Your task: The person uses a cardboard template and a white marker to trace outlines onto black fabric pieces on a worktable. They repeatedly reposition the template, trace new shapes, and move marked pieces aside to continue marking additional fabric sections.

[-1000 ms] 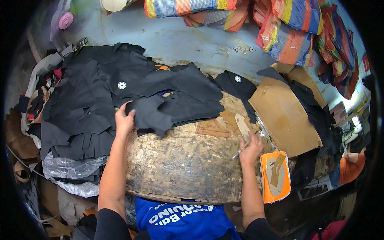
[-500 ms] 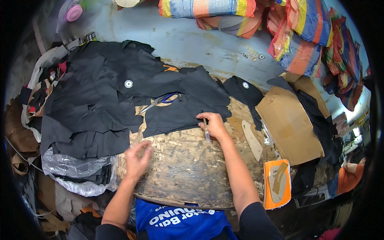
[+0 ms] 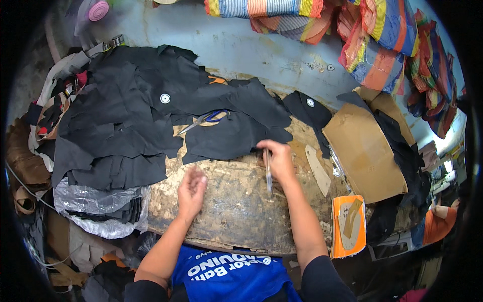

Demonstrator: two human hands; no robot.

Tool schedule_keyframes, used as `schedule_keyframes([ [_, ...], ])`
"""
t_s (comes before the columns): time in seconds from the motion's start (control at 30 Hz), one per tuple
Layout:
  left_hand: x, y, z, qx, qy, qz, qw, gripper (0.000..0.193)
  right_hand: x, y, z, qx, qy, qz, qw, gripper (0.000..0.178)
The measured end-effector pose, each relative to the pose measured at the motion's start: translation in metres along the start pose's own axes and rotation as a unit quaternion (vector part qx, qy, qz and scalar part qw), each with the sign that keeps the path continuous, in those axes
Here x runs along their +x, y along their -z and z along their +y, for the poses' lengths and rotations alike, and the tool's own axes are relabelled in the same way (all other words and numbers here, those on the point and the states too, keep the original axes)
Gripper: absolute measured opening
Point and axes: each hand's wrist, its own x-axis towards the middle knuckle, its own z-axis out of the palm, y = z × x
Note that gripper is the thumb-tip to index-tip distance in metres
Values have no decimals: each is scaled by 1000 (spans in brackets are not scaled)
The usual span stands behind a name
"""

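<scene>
My right hand (image 3: pixel 279 160) grips a slim pen (image 3: pixel 268 171) with a clear barrel, held with one end pointing down toward my body. It is just beside the near right edge of a black leather piece (image 3: pixel 226 136). My left hand (image 3: pixel 191 195) hovers over the worn wooden table (image 3: pixel 231 201), fingers loosely apart and slightly blurred, with nothing in it. Scissors (image 3: pixel 204 122) with blue handles lie on the black leather, blades toward the left. A large heap of black leather (image 3: pixel 115 110) covers the table's left side.
A pale pattern piece (image 3: pixel 317 171) lies right of my right hand. Beyond it stands a cardboard box (image 3: pixel 365 151) with black material. An orange notebook (image 3: pixel 357 241) sits at the near right edge. A plastic-wrapped stack (image 3: pixel 98 211) is at near left. Another person's arm (image 3: pixel 441 216) shows far right.
My left hand has moved right and slightly nearer the middle. My right hand has shifted a little right, and the pen has turned more upright in the picture.
</scene>
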Motion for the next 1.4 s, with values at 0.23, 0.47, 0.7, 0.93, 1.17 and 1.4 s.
schedule_keyframes([
  [0.23, 23, 9, 16, 177, 7, 133, 975, 62, -140, 23, -72, -37, -41, -200, 978, 25],
  [0.47, 33, -19, 27, 562, -24, -39, 826, 91, -157, 46, -32, -347, -205, 60, 913, 65],
  [0.7, 24, 14, 47, 204, -20, -39, 978, 25, -139, 37, -24, 146, -318, 101, 931, 26],
  [0.93, -11, 61, 109, -159, 3, 14, 987, 19, -99, 59, -84, 303, -67, 188, 932, 34],
  [1.17, -28, 65, 133, -197, -15, 42, 979, 17, -95, 80, -109, 343, -63, 192, 917, 39],
  [1.4, -38, 60, 132, -186, -22, 37, 982, 17, -106, 89, -102, 330, -76, 195, 920, 40],
])
